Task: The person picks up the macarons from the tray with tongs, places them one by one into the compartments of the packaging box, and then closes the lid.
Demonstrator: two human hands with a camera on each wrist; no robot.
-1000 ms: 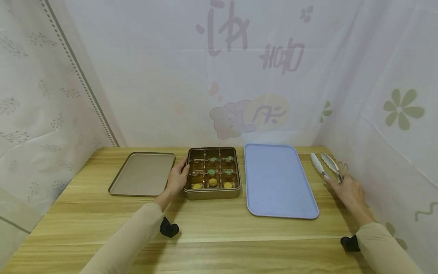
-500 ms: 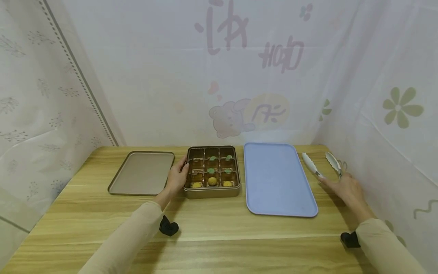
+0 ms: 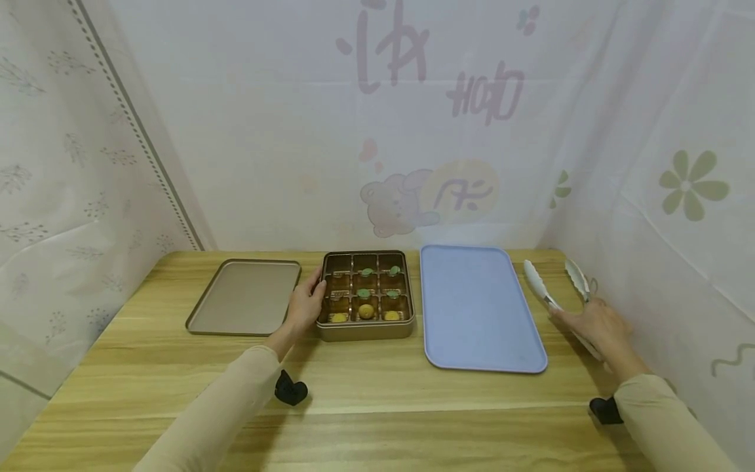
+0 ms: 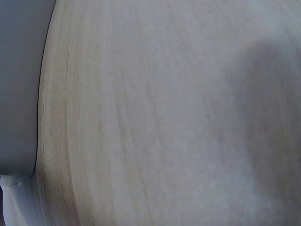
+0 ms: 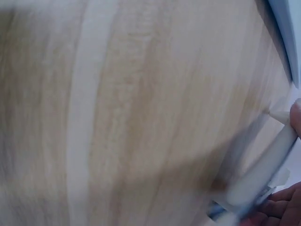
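My left hand (image 3: 307,303) rests against the left side of a square gold tin (image 3: 366,333), with the thumb at its rim. Inside the tin, a brown insert has several compartments. A small round yellow-brown sweet (image 3: 366,311) sits in the front middle one. Flat yellow pieces lie in the two front corners, and green ones farther back. At the far right my right hand (image 3: 598,326) grips a pair of tongs (image 3: 538,284), their pale scalloped tips spread apart with nothing between them. In the right wrist view, the tongs' pale handle (image 5: 263,167) lies in the fingers.
A pale blue tray (image 3: 483,308) lies between the tin and the tongs. Left of the tin is a flat gold lid (image 3: 248,298) with a raised rim. A patterned curtain (image 3: 283,144) stands behind the wooden table (image 3: 413,419) and along both sides.
The tongs' tips have spread wider and shifted slightly, and their handle end now shows below my right hand. My left hand and the tin have stayed in place.
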